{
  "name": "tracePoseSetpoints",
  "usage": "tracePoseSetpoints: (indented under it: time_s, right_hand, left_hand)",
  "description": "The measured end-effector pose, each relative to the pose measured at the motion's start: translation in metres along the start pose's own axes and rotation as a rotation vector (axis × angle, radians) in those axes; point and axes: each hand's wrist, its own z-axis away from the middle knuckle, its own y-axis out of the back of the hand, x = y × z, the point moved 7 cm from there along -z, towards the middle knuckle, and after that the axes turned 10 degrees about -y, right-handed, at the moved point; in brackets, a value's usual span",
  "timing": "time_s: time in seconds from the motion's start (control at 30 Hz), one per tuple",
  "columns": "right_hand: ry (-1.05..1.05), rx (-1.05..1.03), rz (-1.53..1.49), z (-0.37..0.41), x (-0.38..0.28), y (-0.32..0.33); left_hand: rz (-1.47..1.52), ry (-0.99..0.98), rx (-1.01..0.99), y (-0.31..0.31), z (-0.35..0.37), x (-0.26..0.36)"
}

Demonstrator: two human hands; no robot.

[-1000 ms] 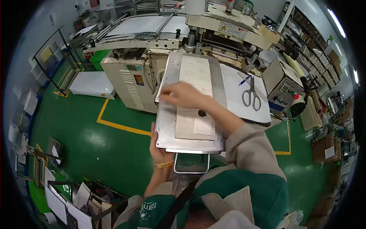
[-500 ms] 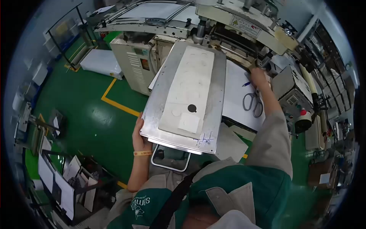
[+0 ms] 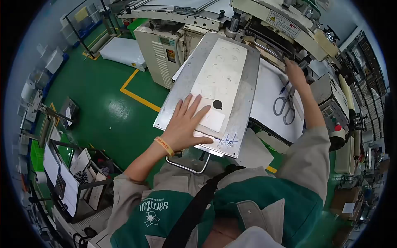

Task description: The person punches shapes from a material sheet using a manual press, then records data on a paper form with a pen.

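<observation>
My left hand [image 3: 182, 126] lies with spread fingers on the near end of a long white strip [image 3: 221, 68], beside a small black disc [image 3: 217, 104] and a white square piece [image 3: 213, 120]. Under the strip is a flat metal plate [image 3: 175, 99], tilted in view, with blue marks at its near corner and a metal handle [image 3: 191, 167] below. My right hand [image 3: 297, 75] is at the right of the press, fingers bunched near its front edge; what they hold, if anything, is hidden. Scissors [image 3: 285, 108] and a blue pen [image 3: 284, 87] lie on white sheets near my right forearm.
The press [image 3: 269, 20] stands beyond the plate, with a warning label. At right is a control box [image 3: 331, 101] with a red button. A cart [image 3: 82, 175] with papers stands at lower left. Yellow lines [image 3: 140, 99] mark the green floor.
My left hand has moved from the plate's left edge onto the strip's near end, fingers spread. My right hand has shifted slightly toward the press. The whole view has swung a little.
</observation>
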Motion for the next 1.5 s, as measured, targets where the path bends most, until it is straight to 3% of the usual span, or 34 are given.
tracePoseSetpoints:
  time_s: [0.03,0.1,0.13,0.17,0.2,0.27,0.3,0.33,0.4,0.5,0.6,0.63,0.77,0.9,1.0,1.13,1.23,1.37,1.5]
  right_hand:
    - [0.042,0.078,-0.114,0.012,-0.012,0.030]
    - [-0.022,0.046,-0.365,0.050,-0.041,0.079]
    - [-0.108,-0.165,-0.571,0.100,-0.075,0.113]
    - [0.057,-0.039,-0.576,0.128,-0.084,0.120]
    - [-0.188,-0.392,-0.707,0.151,-0.106,0.136]
    - [-0.198,-0.504,-0.739,0.189,-0.127,0.138]
    - [-0.234,-0.654,-0.773,0.205,-0.139,0.130]
    - [-0.236,-0.649,-0.892,0.217,-0.150,0.121]
    - [-0.278,-0.708,-0.805,0.223,-0.169,0.116]
    - [-0.179,-0.468,-0.903,0.226,-0.186,0.110]
    - [-0.215,-0.425,-0.910,0.237,-0.186,0.103]
    - [-0.141,-0.327,-0.905,0.245,-0.185,0.097]
    - [-0.037,-0.350,-0.832,0.261,-0.210,0.063]
    - [-0.026,-0.347,-0.873,0.230,-0.218,0.072]
    - [-0.038,-0.510,-0.873,0.204,-0.222,0.097]
    - [0.033,-0.414,-0.838,0.179,-0.222,0.086]
    - [-0.212,-0.373,-0.782,0.145,-0.194,0.048]
    - [-0.229,-0.080,-0.751,0.064,-0.151,0.002]
    - [-0.306,-0.074,-0.678,0.019,-0.133,-0.020]
  left_hand:
    - [-0.051,-0.038,-0.055,-0.007,-0.005,-0.002]
    - [-0.065,-0.082,-0.100,-0.008,-0.013,-0.009]
    - [-0.045,-0.113,-0.138,-0.010,-0.016,-0.007]
    - [-0.045,-0.131,-0.127,-0.008,-0.017,-0.005]
    - [-0.041,-0.143,-0.118,-0.010,-0.017,-0.004]
    - [-0.039,-0.169,-0.097,-0.011,-0.016,-0.004]
    - [-0.015,-0.175,-0.063,-0.008,-0.015,-0.003]
    - [-0.007,-0.176,-0.062,-0.007,-0.015,-0.002]
    - [0.011,-0.178,-0.058,-0.007,-0.015,-0.002]
    - [0.018,-0.192,-0.043,-0.006,-0.013,0.000]
    - [0.020,-0.208,-0.038,-0.008,-0.013,0.000]
    - [0.022,-0.212,-0.036,-0.009,-0.013,-0.001]
    - [0.051,-0.229,-0.029,-0.009,-0.010,-0.001]
    - [0.045,-0.235,-0.061,-0.005,-0.015,-0.002]
    - [0.012,-0.245,-0.071,0.006,-0.020,0.003]
    - [-0.065,-0.244,-0.052,0.005,-0.014,0.000]
    - [-0.206,-0.303,-0.004,0.003,-0.014,0.001]
    - [-0.266,-0.383,0.025,0.011,-0.015,0.006]
    - [-0.329,-0.461,0.070,0.025,-0.016,0.009]
